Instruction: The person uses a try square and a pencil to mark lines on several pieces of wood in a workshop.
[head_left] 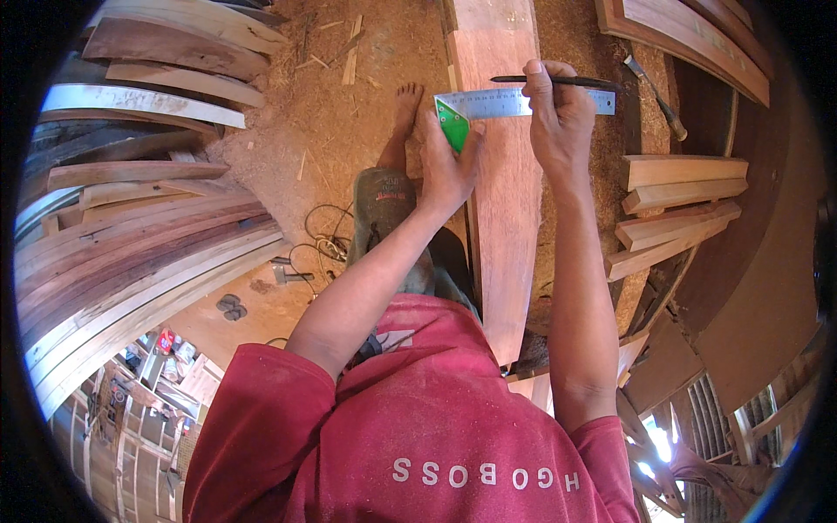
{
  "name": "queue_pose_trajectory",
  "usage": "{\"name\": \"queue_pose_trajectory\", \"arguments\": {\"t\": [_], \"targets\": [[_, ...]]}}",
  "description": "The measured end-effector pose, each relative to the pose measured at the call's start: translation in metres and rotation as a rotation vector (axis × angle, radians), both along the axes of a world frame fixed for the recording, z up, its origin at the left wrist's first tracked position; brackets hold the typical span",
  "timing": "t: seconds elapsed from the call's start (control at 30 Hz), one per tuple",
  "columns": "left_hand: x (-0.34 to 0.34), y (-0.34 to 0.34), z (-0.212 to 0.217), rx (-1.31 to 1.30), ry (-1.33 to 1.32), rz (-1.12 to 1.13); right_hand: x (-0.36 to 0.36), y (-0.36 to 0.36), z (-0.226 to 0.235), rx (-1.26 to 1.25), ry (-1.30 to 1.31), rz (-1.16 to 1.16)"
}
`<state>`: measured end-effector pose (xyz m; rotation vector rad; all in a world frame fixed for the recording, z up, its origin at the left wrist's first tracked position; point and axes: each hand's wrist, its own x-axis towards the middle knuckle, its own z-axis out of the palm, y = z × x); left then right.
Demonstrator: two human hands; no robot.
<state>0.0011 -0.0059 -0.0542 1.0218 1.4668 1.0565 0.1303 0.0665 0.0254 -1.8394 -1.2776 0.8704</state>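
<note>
A long reddish wooden board [504, 200] runs away from me, in front of my body. Across it lies the steel blade of a try square [497, 103], its green stock against the board's left edge. My left hand [449, 170] grips that stock between thumb and fingers. Above the blade my right hand [562, 118] is closed around a dark pencil [510, 79], which is held nearly level with its tip pointing left. Whether the pencil touches the wood cannot be made out.
Stacked planks [157, 244] fill the left side. Short wood pieces [684, 170] and a long-handled tool [656, 98] lie to the right. A cable [327, 240] and dark sandals [231, 307] are on the sawdust-covered floor [305, 122], near my bare foot [404, 113].
</note>
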Motion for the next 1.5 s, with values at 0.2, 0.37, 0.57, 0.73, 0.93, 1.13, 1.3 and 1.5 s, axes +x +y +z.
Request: {"name": "queue_pose_trajectory", "arguments": {"t": [0.2, 0.37, 0.57, 0.73, 0.93, 1.13, 1.3, 1.5], "targets": [[-0.002, 0.000, 0.004, -0.018, 0.038, -0.030, -0.002, -0.001, -0.006, -0.025, -0.005, 0.067], [-0.001, 0.001, -0.001, 0.038, 0.047, -0.013, -0.012, 0.003, -0.009, -0.071, -0.029, 0.125], [0.001, 0.001, 0.002, 0.018, 0.030, 0.012, -0.014, 0.006, -0.018, -0.146, -0.050, 0.151], [0.003, 0.001, 0.001, -0.102, -0.036, 0.014, 0.037, -0.002, -0.025, -0.062, -0.139, 0.052], [0.002, 0.002, 0.005, -0.127, -0.023, 0.017, 0.073, 0.007, -0.009, -0.100, -0.456, 0.005], [0.000, -0.003, -0.002, -0.082, 0.097, -0.057, -0.004, 0.008, -0.008, -0.031, -0.615, 0.304], [0.000, -0.011, -0.008, 0.007, -0.355, -0.052, -0.078, 0.009, 0.010, -0.050, -0.293, 0.438], [-0.008, 0.006, 0.006, -0.177, -0.148, 0.131, -0.020, -0.066, 0.024, 0.122, -0.120, 0.022]]}}
